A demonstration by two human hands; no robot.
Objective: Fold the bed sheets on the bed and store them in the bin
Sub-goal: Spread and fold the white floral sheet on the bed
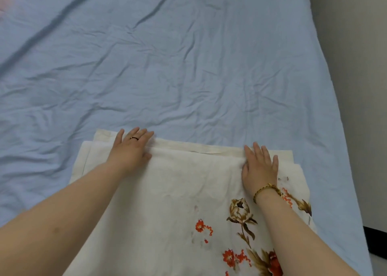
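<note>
I see the folded white floral sheet [178, 192] lying at the near edge of the bed [188, 66], toward its right side. Both my hands lie flat with straight fingers along its far fold: left hand [130, 150], right hand [259, 167].

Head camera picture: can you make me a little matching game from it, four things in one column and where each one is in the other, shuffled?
Things
1. ring
2. bracelet
3. flowered sheet
4. blue sheet

Places
A. on the wrist of the right hand
B. spread out wide and wrinkled, beneath everything else
C. on a finger of the left hand
D. folded in layers, pressed flat under both hands

Pairs: 1-C, 2-A, 3-D, 4-B.
</note>
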